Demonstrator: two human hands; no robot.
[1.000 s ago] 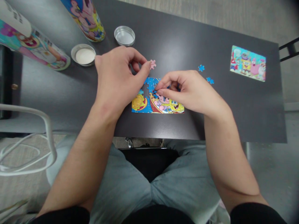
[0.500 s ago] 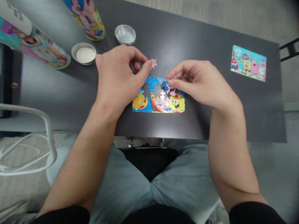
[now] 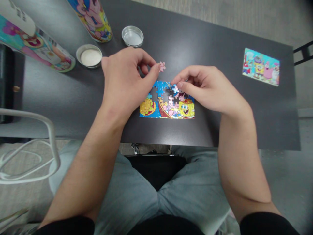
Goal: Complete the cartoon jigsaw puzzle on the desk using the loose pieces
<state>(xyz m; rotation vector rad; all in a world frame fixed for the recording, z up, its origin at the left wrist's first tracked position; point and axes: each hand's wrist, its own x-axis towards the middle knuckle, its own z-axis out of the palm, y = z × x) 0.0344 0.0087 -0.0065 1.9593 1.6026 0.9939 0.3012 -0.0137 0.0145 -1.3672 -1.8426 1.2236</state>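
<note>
A small cartoon jigsaw puzzle (image 3: 149, 114) lies on the dark table, mostly joined, with gaps through its middle and upper part. Between the thumb and fingertips of my left hand (image 3: 133, 73) is a pink puzzle piece (image 3: 162, 67), held just above the puzzle's top edge. My right hand (image 3: 204, 83) pinches a blue-and-pale puzzle piece (image 3: 175, 88) over the upper right of the puzzle; its fingers partly cover it. Whether that piece is seated among its neighbours I cannot tell.
Two printed cans (image 3: 99, 27) stand at the upper left, the other can (image 3: 52, 54) nearer me. Beside them are a metal lid (image 3: 132, 36) and a lid with a pale inside (image 3: 89, 56). A picture card (image 3: 261, 67) lies at the right. A white cable (image 3: 50, 130) hangs at the left.
My right hand has shifted slightly left and tilted, and the piece at its fingertips shows more. My left hand still holds the pink piece in nearly the same place.
</note>
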